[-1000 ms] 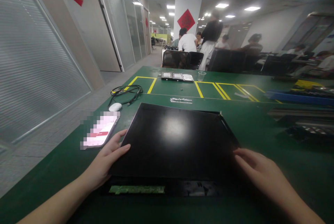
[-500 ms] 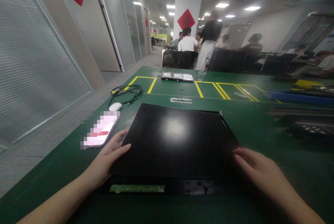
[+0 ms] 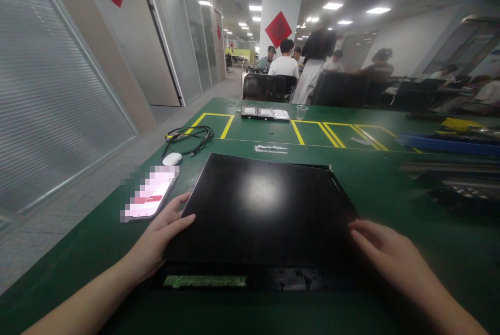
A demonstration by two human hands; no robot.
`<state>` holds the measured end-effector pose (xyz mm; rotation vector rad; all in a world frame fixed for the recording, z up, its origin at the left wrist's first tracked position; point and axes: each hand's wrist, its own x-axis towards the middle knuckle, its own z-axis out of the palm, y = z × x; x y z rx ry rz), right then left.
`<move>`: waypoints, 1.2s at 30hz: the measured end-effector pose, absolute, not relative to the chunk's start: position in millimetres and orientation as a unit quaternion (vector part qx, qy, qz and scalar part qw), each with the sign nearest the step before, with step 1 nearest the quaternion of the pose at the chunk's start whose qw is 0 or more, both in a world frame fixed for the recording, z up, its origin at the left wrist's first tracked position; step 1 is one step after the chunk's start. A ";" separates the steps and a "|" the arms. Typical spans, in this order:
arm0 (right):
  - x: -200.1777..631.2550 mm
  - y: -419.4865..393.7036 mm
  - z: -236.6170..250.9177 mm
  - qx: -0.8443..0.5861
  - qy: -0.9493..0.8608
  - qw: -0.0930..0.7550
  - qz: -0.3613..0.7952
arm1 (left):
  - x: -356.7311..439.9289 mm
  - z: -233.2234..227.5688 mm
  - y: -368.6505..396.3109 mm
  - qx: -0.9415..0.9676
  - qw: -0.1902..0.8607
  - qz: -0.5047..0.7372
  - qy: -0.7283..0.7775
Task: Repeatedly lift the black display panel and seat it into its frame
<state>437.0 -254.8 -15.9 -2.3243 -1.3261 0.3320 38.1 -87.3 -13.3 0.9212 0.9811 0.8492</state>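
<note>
Both hands on black panel, green table

Near edge of the panel (image 3: pixel 261 210) is dark and hard to read; a green strip (image 3: pixel 205 281) sits just under it, lettering too blurred to make out. Phone (image 3: pixel 150 197) screen is pixelated. Right side of the table (image 3: pixel 97 251) holds dark, blurred gear, shapes unclear. Both forearms cut off by the frame bottom.

Panel: flat, glossy black, rectangular, ceiling light glaring off its middle; lies flat at table centre in front of the person. Left hand (image 3: pixel 158 241) grips its left near corner, fingers on top, thumb along the edge. Right hand (image 3: pixel 385 257) touches the right near corner, fingers loosely spread and flat, not closed round anything.

Table is matte green with yellow tape lines. White mouse (image 3: pixel 172 159) and coiled black cable (image 3: pixel 191 137) lie beyond the phone, left of the panel. Far off: small trays (image 3: pixel 265 113), clear cup (image 3: pixel 301 112), blue bar (image 3: pixel 445 143). People sit and stand past the far edge.
</note>
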 end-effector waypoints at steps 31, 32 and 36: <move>438.8 -256.1 -18.3 -0.835 -0.491 0.232 0.095 | 40.8 -8.0 -90.8 0.407 0.696 0.390 0.445; 438.8 -256.2 -18.3 -0.834 -0.492 0.234 0.093 | 40.2 -8.6 -90.1 0.407 0.696 0.386 0.447; 439.2 -256.4 -17.3 -0.832 -0.492 0.239 0.093 | 39.3 -9.5 -87.9 0.412 0.694 0.377 0.454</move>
